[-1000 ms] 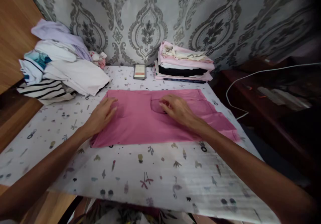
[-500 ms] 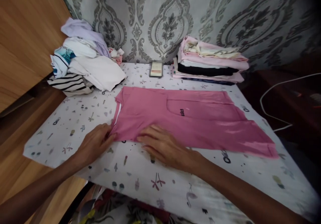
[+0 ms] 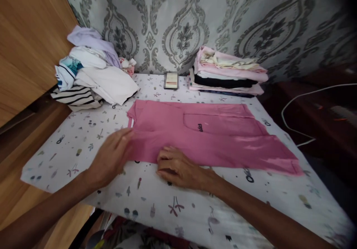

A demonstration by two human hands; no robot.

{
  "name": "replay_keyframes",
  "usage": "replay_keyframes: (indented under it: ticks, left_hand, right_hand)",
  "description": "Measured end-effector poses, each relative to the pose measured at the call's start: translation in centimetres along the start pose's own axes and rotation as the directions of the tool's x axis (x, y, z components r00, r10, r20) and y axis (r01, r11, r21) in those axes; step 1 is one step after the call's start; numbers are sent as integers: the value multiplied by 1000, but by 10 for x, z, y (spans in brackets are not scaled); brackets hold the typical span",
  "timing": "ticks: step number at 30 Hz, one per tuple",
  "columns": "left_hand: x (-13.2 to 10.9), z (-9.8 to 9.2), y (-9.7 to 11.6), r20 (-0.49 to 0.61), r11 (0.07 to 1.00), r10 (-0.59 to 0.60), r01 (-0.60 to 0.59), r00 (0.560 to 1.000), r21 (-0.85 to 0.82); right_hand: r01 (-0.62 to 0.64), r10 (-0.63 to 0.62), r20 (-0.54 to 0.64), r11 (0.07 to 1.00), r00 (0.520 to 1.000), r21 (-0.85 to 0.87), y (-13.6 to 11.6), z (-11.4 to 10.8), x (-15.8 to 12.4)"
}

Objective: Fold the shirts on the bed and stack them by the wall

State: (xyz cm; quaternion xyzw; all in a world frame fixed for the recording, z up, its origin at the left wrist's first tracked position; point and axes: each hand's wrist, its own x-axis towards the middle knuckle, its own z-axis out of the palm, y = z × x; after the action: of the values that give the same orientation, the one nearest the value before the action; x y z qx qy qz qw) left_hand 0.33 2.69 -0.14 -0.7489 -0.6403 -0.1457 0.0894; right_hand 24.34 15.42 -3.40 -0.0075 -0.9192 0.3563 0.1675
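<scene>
A pink shirt (image 3: 206, 137) lies flat across a table with a white patterned cover (image 3: 195, 204); a small pocket with dark lettering faces up. My left hand (image 3: 111, 159) is at the shirt's near left corner, thumb and fingers closed on the cloth there. My right hand (image 3: 178, 167) rests at the shirt's near edge a little further right, fingers curled onto the hem. Both forearms reach in from the bottom of the view.
A loose heap of white, striped and lilac clothes (image 3: 89, 74) sits at the back left. A folded stack of pink, black and white garments (image 3: 225, 74) stands at the back right, a small card-like object (image 3: 171, 80) between them. A white cable (image 3: 292, 109) hangs at the right; a wooden panel (image 3: 28, 48) stands at the left.
Both hands came back from the middle of the shirt to its near left edge. My left hand has since shifted up onto the corner, and my right fingers have curled.
</scene>
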Motion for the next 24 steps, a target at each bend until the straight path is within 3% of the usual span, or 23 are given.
replay_keyframes:
  ticks: [3,5,8,10,12,14,16,18,19,21,24]
  left_hand:
    - [-5,20,2,102,974,217,-222,971,38]
    - [-11,31,-1,172,968,225,-240,959,72]
    - [-21,39,-6,164,964,232,-249,959,93]
    - [-24,40,-9,114,966,230,-241,966,92]
    - [-19,39,-10,84,977,206,-210,975,46]
    - [-3,34,-4,105,980,193,-187,976,-67]
    - [26,25,13,180,961,204,-162,962,-223]
    - [66,17,42,272,918,238,-125,932,-375]
    - [89,16,60,317,891,269,-110,909,-441]
    - [139,22,103,326,808,397,-159,858,-567]
    - [212,53,170,343,765,423,-128,838,-631]
  right_hand:
    - [-19,19,7,1000,1000,-1,-5,-1,-3]
    - [-30,30,4,1000,1000,7,-11,-3,-7]
    - [-41,44,-53,998,998,57,-23,-9,-23]
    - [-62,77,-156,994,985,95,-31,-17,-40]
    - [-163,189,-296,980,936,110,-35,-29,-65]
    - [-346,349,-486,933,801,100,-34,-45,-96]
    - [-555,458,-677,827,577,86,-28,-63,-130]
    - [-702,463,-813,705,353,97,-17,-80,-163]
    - [-746,450,-853,656,263,117,-10,-87,-178]
    - [-790,430,-894,588,128,170,5,-97,-201]
    - [-791,441,-897,560,34,246,23,-103,-220]
